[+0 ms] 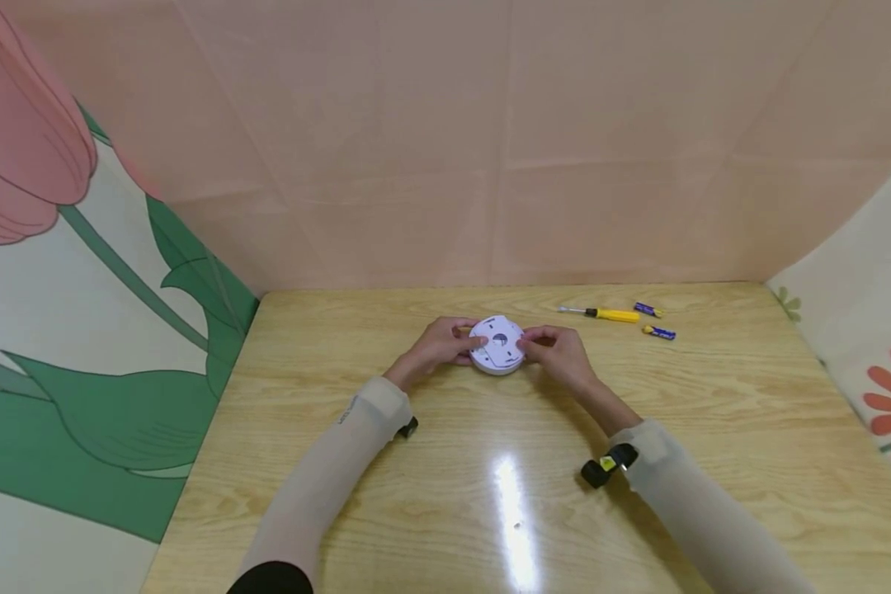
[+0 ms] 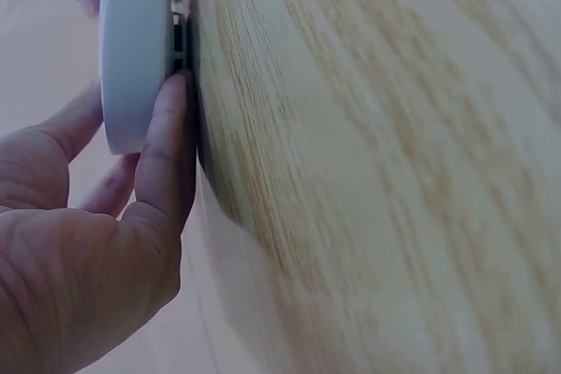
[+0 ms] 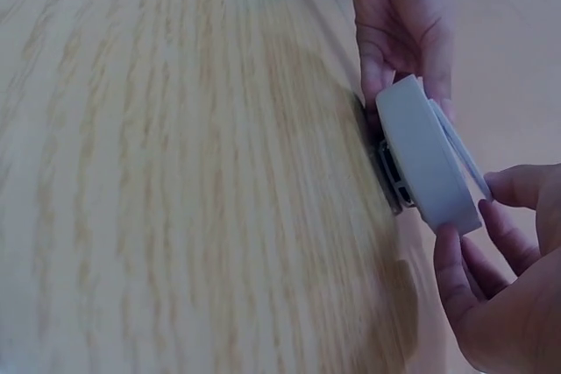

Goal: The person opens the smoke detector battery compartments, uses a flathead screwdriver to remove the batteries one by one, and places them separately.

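Note:
A round white device [image 1: 490, 353] that looks like a smoke detector is held between both hands just above the table, its printed back facing up. My left hand [image 1: 440, 341] grips its left side, thumb on top and fingers at the rim and underneath. On the opposite side, my right hand [image 1: 562, 356] pinches the edge. In the right wrist view a thin white plate [image 3: 461, 148] stands tilted, with a gap from the thick body [image 3: 422, 157]; the right thumb touches the plate's edge. Dark slots [image 2: 179, 38] show on the underside in the left wrist view.
A yellow-handled screwdriver [image 1: 615, 315] lies behind and right of the hands. Two small blue-and-yellow batteries [image 1: 648, 309] lie beyond its handle end. The wooden table [image 1: 445, 495] meets a pink cloth backdrop [image 1: 445, 223] at the back.

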Available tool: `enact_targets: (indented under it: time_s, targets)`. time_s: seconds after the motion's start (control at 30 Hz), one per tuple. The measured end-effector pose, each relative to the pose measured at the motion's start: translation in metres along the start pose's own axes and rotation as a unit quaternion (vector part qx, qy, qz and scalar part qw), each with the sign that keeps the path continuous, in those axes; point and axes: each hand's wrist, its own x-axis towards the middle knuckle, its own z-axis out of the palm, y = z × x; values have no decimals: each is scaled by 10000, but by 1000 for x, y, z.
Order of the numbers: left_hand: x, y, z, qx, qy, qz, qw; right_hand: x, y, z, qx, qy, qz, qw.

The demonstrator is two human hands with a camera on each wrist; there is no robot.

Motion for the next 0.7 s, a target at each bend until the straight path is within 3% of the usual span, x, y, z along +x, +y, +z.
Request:
enact_targets:
  time_s: [0.17, 0.43, 0.6, 0.7]
  targets:
    - [0, 0, 1, -8, 29, -38, 10000, 0, -2, -2, 362, -106, 534, 9979]
    - [-1, 0, 1, -18, -5, -114, 9999, -1, -10, 1, 1150, -105, 1215, 9859]
    - [-3, 0, 2, 14, 3, -127, 9999, -3, -14, 3, 1566, -71, 1458, 9768]
    - [-3, -1, 1, 7, 1, -133, 9999, -5, -15, 4, 1517, -9, 1459, 9776]
